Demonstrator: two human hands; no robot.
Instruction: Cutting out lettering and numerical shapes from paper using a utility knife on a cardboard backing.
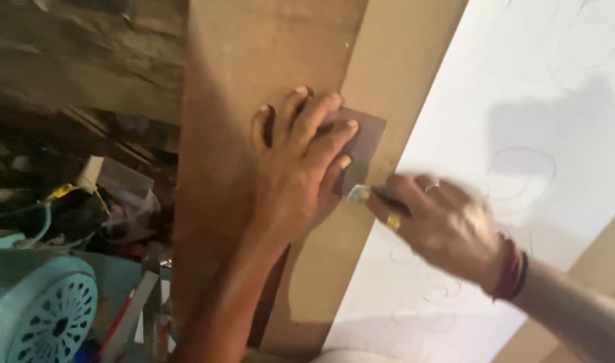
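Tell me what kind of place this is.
Probably a woodworking shop: brown boards stand beside a white sheet bearing pencilled outlines, with a pale blue electric motor among clutter lower left.

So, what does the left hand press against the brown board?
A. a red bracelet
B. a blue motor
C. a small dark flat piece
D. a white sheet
C: the left hand lies flat on the small dark piece, holding it against the brown board.
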